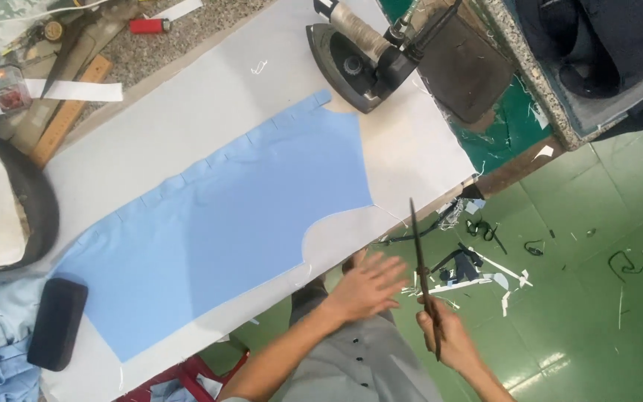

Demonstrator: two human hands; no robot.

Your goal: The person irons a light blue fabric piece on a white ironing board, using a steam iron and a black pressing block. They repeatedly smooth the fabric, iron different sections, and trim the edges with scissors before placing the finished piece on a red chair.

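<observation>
Right hand (452, 339) grips long dark metal scissors (422, 272) beside smooth blue fabric (217, 238)

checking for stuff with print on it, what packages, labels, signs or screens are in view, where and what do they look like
small clear plastic box: far left of the table, squarish, red contents inside.
white paper strip: beside that box, long, flat, plain; no print can be made out.
signs or screens: none in view.
</observation>
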